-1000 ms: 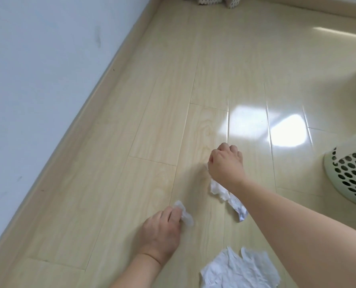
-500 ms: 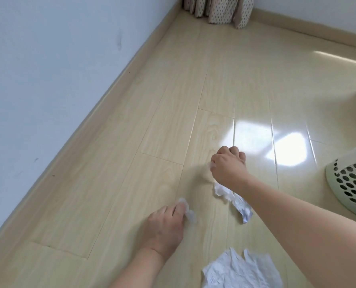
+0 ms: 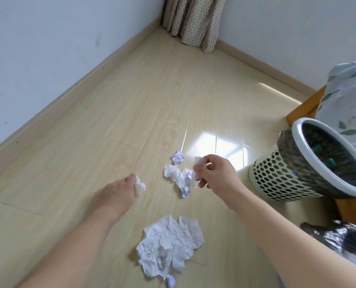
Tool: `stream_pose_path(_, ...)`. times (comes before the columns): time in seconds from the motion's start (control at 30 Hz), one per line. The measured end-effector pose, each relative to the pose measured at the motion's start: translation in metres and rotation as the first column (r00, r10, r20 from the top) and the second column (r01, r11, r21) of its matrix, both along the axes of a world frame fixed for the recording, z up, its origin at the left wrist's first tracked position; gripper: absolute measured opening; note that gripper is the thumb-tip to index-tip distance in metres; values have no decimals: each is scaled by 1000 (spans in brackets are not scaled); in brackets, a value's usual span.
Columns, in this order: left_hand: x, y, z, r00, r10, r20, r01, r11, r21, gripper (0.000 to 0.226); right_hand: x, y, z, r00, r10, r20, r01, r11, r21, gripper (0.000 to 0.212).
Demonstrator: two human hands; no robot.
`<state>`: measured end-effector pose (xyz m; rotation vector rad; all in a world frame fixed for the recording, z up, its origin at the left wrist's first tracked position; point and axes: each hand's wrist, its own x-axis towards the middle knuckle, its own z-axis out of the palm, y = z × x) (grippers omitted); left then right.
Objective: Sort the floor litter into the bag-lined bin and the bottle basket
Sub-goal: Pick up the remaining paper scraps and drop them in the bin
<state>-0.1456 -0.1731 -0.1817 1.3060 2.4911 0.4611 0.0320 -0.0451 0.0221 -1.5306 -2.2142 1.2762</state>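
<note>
My left hand [image 3: 121,189] pinches a small white paper wad [image 3: 140,186] just above the wooden floor. My right hand [image 3: 215,172] is raised and grips a white tissue scrap [image 3: 198,165]. Between the hands lie a crumpled white paper [image 3: 178,177] and a small paper ball [image 3: 178,157]. A large crumpled tissue sheet [image 3: 169,243] lies near my forearms. The perforated bin with a dark bag liner [image 3: 293,171] stands to the right, with green items inside.
A wooden furniture leg [image 3: 303,110] and a leaf-patterned cloth [image 3: 345,104] stand behind the bin. A dotted curtain [image 3: 191,21] hangs in the far corner. The wall and skirting run along the left. A dark bag [image 3: 339,238] lies at the lower right.
My right hand has lifted off the floor holding a tissue scrap, uncovering the papers beneath. The left hand has closed on its wad. The view has tilted up, showing the bin.
</note>
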Motion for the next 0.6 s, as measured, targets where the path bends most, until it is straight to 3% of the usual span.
stream_pose_path(0.03,6,2,8,981,89,171,-85,996,-31,13,16,-4,7,1000,-22,-7,22,1000,-10,7)
stream_pose_path(0.1,16,2,32,829,195,525,-216,976,-23,11,46,-12,21,998,-60,-11,60,998,-32,11)
stream_pose_path(0.2,44,1,92,674,120,729,-171,985,-4,12,97,-19,50,996,-88,-12,88,996,-13,18)
stream_pose_path(0.33,99,16,190,684,-139,716,130,989,67,11,179,-10,86,982,-185,-43,187,980,62,18)
stream_pose_path(0.47,179,42,253,683,-271,679,255,959,127,10,260,16,102,952,-306,1,305,951,42,15)
stream_pose_path(0.6,288,88,281,718,-457,526,420,886,197,9,332,47,93,893,-449,39,447,893,60,17)
